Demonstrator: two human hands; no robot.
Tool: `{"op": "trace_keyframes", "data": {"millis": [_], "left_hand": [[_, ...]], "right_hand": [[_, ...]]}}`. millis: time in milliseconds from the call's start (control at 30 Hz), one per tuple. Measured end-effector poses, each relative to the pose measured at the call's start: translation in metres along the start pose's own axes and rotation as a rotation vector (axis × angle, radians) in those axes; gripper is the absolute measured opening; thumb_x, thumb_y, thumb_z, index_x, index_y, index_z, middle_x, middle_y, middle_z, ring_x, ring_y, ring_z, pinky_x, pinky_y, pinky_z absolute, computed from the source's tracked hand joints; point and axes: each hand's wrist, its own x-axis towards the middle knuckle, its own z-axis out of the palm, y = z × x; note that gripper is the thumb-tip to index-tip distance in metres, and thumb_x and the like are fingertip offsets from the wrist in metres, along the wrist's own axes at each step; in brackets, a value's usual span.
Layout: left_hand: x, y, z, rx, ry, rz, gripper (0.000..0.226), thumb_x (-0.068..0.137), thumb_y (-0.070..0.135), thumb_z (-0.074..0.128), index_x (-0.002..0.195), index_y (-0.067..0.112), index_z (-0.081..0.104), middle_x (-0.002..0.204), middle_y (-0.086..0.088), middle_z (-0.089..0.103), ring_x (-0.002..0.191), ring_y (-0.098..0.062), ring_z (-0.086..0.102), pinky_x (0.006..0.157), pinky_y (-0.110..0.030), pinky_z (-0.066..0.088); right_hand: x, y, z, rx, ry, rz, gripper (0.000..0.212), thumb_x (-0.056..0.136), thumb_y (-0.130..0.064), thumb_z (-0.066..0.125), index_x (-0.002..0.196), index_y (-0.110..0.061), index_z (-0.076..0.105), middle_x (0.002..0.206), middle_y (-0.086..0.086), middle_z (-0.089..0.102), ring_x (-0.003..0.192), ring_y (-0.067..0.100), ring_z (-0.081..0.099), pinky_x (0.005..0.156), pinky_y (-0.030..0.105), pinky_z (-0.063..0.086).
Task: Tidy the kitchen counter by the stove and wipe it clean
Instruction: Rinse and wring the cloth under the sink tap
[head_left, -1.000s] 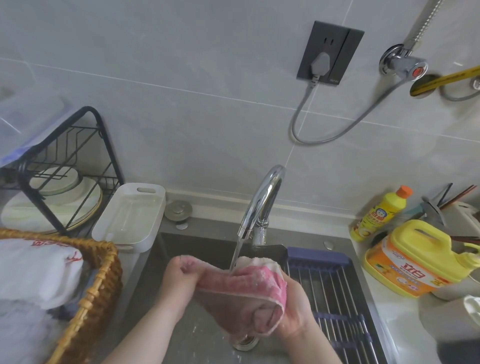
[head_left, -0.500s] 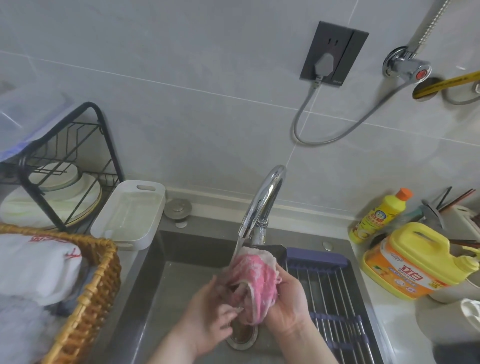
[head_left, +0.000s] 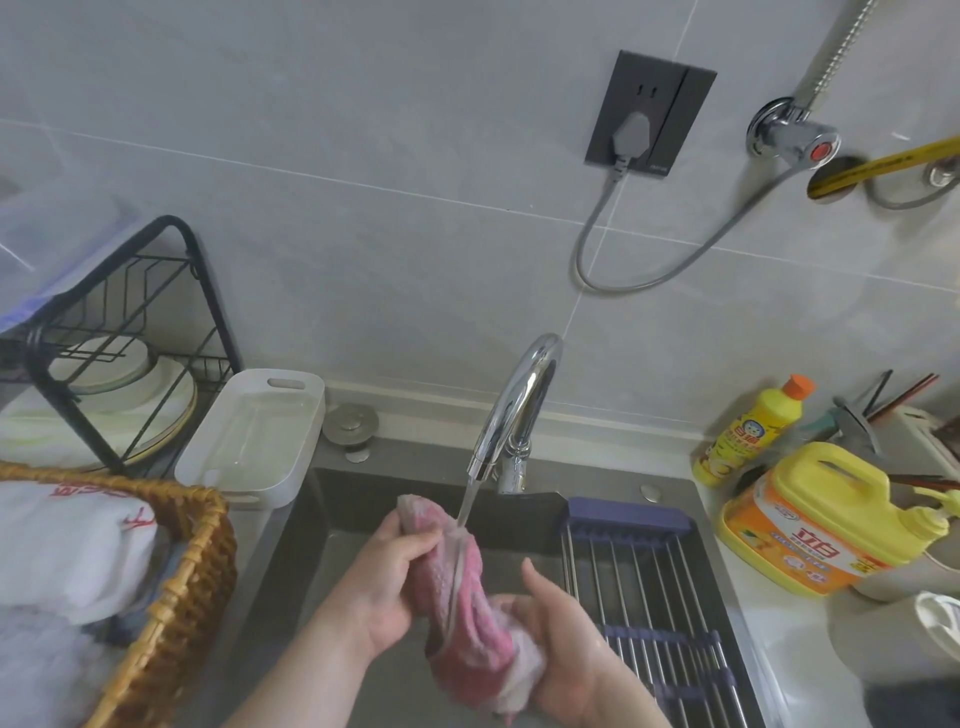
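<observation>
A wet pink cloth (head_left: 457, 597) is stretched into a long roll over the dark sink (head_left: 363, 504). My left hand (head_left: 389, 582) grips its upper end and my right hand (head_left: 566, 644) cups its lower end. Water runs from the chrome tap (head_left: 519, 400) onto the top of the cloth. The sink's bottom below the cloth is mostly hidden by my hands.
A roll-up drying rack (head_left: 649, 582) covers the sink's right part. Two yellow detergent bottles (head_left: 810, 525) stand on the right counter. At left are a white tray (head_left: 254, 436), a black dish rack (head_left: 119, 353) with plates, and a wicker basket (head_left: 171, 597).
The cloth was bunched between both hands under the tap; now it is pulled out lengthwise, my left hand risen to its top end and my right hand lowered.
</observation>
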Motion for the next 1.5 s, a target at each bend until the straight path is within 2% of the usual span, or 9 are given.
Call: {"op": "trace_keyframes", "data": {"millis": [300,500,633,767,1000,1167,1300,1367,1500], "left_hand": [[-0.005,0.011,0.001,0.588,-0.047,0.197,0.013,0.093,0.016,0.06,0.096,0.01,0.071,0.098,-0.009,0.074,0.099,-0.024,0.068,0.092,-0.032,0.05],[0.002,0.011,-0.013,0.915,0.367,0.507,0.012,0.089,0.017,0.063,0.088,0.01,0.073,0.101,0.006,0.058,0.097,-0.014,0.054,0.087,-0.027,0.039],[0.004,0.009,-0.017,0.888,0.381,0.436,0.017,0.092,0.021,0.056,0.082,0.008,0.062,0.081,-0.003,0.064,0.084,-0.023,0.06,0.078,-0.038,0.048],[0.005,0.015,-0.013,0.876,0.272,0.294,0.015,0.095,0.024,0.051,0.085,0.014,0.056,0.086,-0.001,0.059,0.085,-0.015,0.055,0.073,-0.032,0.043],[0.003,0.032,-0.018,1.126,0.138,0.172,0.039,0.068,0.021,0.066,0.102,0.008,0.054,0.086,-0.007,0.063,0.086,-0.028,0.062,0.086,-0.044,0.052],[0.008,0.036,-0.014,1.221,0.035,0.202,0.094,0.083,0.021,0.069,0.153,0.027,0.006,0.125,-0.002,0.054,0.096,-0.01,0.054,0.087,-0.02,0.041],[0.017,0.04,-0.023,1.438,0.011,0.292,0.037,0.078,0.013,0.065,0.097,0.045,0.057,0.102,0.003,0.062,0.074,-0.01,0.06,0.062,-0.02,0.048],[0.018,0.041,-0.025,1.556,0.122,0.353,0.029,0.082,0.017,0.058,0.062,0.038,0.053,0.087,0.003,0.055,0.076,-0.018,0.058,0.063,-0.024,0.045],[0.019,0.038,-0.031,1.414,0.174,0.447,0.029,0.08,0.027,0.065,0.056,0.018,0.051,0.089,0.004,0.049,0.082,-0.016,0.05,0.073,-0.03,0.044]], "right_hand": [[0.008,0.002,0.016,-0.072,0.088,-0.115,0.037,0.088,-0.023,0.06,0.114,0.002,0.068,0.115,0.027,0.067,0.106,0.042,0.066,0.099,0.054,0.047],[0.017,0.002,0.009,-0.084,0.295,-0.289,0.024,0.093,0.006,0.048,0.111,0.002,0.063,0.1,0.027,0.071,0.09,0.041,0.069,0.083,0.049,0.056],[0.02,-0.004,0.005,-0.062,0.313,-0.306,0.013,0.084,0.009,0.054,0.09,0.002,0.063,0.086,0.022,0.068,0.076,0.033,0.066,0.071,0.039,0.05],[0.018,-0.009,0.013,-0.222,0.354,-0.351,0.017,0.082,0.005,0.064,0.098,0.004,0.06,0.1,0.025,0.07,0.09,0.037,0.069,0.091,0.051,0.053],[0.013,-0.021,0.024,-0.721,0.487,-0.546,0.044,0.091,-0.005,0.061,0.126,-0.031,0.054,0.109,0.002,0.061,0.096,0.014,0.062,0.069,0.013,0.047],[0.008,-0.027,0.028,-1.029,0.429,-0.582,0.053,0.083,0.003,0.058,0.13,-0.023,0.057,0.112,-0.009,0.057,0.108,0.009,0.058,0.068,-0.005,0.038],[0.009,-0.032,0.031,-1.094,0.513,-0.626,0.032,0.087,-0.006,0.057,0.114,-0.022,0.065,0.101,-0.006,0.063,0.094,0.01,0.058,0.06,0.0,0.038],[0.012,-0.034,0.033,-1.201,0.543,-0.652,0.022,0.09,-0.015,0.057,0.107,-0.024,0.067,0.098,-0.002,0.06,0.089,0.012,0.055,0.062,0.005,0.036],[0.016,-0.036,0.036,-1.221,0.571,-0.731,0.009,0.091,-0.02,0.061,0.096,-0.023,0.068,0.104,-0.002,0.049,0.101,0.014,0.045,0.085,0.016,0.035]]}}
